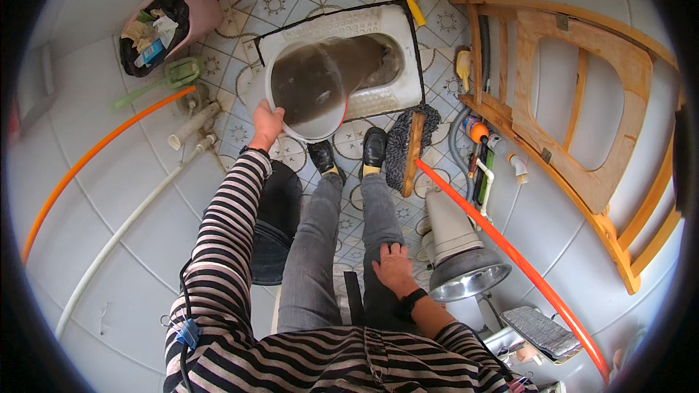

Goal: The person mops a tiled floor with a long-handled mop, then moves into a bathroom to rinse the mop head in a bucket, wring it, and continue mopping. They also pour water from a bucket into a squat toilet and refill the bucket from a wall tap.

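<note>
My left hand (268, 121) grips the near left rim of a white plastic basin (311, 134). Murky brown water fills the tilted basin and runs to the right into a white ceramic squat toilet (377, 97) set in the tiled floor. The basin hangs over the left part of the toilet, hiding it. Brown water also covers the toilet's bowl. My right hand (394, 267) rests on my right knee with its fingers slightly spread, holding nothing. A grey string mop (413, 147) with an orange handle lies against the toilet's near right corner.
A pink bin (205, 11) holding waste and a green brush holder (183, 72) stand at the left. Behind my left arm is a black bucket (276, 251). A folded wooden frame (579, 185) leans on the right wall, near bottles and a grey hose (457, 131). A yellow-handled tool (414, 9) lies behind the toilet.
</note>
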Motion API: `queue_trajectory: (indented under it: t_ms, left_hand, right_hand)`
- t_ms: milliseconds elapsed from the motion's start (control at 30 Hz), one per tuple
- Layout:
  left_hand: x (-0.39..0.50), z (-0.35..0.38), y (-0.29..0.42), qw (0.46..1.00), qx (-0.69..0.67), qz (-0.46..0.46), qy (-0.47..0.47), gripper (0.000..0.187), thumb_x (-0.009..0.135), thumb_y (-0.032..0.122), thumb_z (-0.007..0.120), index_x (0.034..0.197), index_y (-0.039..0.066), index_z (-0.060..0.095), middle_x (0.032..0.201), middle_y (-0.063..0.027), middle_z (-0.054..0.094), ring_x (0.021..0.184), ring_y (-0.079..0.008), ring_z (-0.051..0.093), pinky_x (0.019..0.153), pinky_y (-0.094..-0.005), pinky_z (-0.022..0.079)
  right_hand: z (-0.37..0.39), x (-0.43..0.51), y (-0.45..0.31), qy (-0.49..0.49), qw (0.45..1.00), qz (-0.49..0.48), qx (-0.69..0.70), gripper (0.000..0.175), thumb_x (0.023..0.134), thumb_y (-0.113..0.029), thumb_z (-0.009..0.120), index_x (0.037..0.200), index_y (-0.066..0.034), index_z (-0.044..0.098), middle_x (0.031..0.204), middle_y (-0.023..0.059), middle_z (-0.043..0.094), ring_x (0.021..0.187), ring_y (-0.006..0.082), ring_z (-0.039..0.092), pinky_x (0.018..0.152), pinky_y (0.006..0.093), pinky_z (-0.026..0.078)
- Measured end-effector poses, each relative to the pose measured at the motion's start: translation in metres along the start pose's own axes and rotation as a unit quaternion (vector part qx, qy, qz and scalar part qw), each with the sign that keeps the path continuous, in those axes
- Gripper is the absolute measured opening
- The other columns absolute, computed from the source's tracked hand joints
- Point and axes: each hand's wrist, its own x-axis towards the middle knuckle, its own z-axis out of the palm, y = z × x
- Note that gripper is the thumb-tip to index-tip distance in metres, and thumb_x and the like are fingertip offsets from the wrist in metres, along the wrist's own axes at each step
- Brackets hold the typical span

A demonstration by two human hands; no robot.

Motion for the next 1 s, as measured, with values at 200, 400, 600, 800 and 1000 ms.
queue_trajectory:
  t_ms: [200,400,600,800,1000]
  left_hand:
    - [-0.005,-0.01,-0.016,0.996,0.077,0.021,0.049,0.023,0.073,0.014,0.06,0.085,-0.004,0.054,0.077,-0.0251,0.061,0.07,-0.0382,0.062,0.063,-0.0408,0.05]
    - [-0.019,-0.031,-0.023,0.995,0.069,-0.019,0.069,0.023,0.072,0.013,0.06,0.085,-0.004,0.054,0.077,-0.0254,0.062,0.073,-0.0386,0.063,0.067,-0.0414,0.05]
    - [-0.018,-0.021,-0.023,0.995,0.027,-0.069,0.06,0.023,0.073,0.013,0.059,0.088,-0.004,0.053,0.081,-0.0265,0.061,0.078,-0.0402,0.062,0.069,-0.0417,0.05]
    - [-0.041,-0.024,-0.034,0.983,0.163,-0.015,0.082,0.025,0.075,0.011,0.059,0.094,-0.004,0.052,0.084,-0.0249,0.062,0.082,-0.0397,0.061,0.075,-0.0426,0.048]
    - [-0.046,-0.085,-0.101,0.995,-0.021,-0.064,0.075,0.022,0.077,0.001,0.054,0.099,-0.003,0.054,0.086,-0.0188,0.063,0.075,-0.0276,0.063,0.063,-0.0369,0.051]
  right_hand:
    - [0.004,0.001,0.003,0.006,1.0,0.002,0.001,0.047,0.08,-0.037,0.059,0.114,-0.0078,0.048,0.108,0.0114,0.046,0.105,0.0308,0.043,0.076,0.0476,0.046]
    - [0.006,0.0,0.006,0.004,1.0,-0.006,-0.01,0.045,0.08,-0.038,0.059,0.113,-0.0076,0.048,0.109,0.0111,0.045,0.105,0.0304,0.043,0.076,0.048,0.046]
    - [0.009,0.003,0.009,0.003,1.0,-0.008,-0.006,0.043,0.08,-0.037,0.059,0.11,-0.0071,0.048,0.108,0.0114,0.046,0.104,0.0303,0.044,0.076,0.0472,0.047]
    - [0.017,0.003,0.012,0.017,1.0,-0.013,-0.013,0.045,0.078,-0.037,0.061,0.11,-0.0074,0.048,0.106,0.0122,0.047,0.104,0.032,0.044,0.074,0.0468,0.048]
    - [0.021,0.006,0.01,0.012,1.0,-0.007,-0.016,0.046,0.077,-0.037,0.063,0.109,-0.0073,0.048,0.106,0.0126,0.046,0.105,0.0326,0.044,0.073,0.0464,0.048]
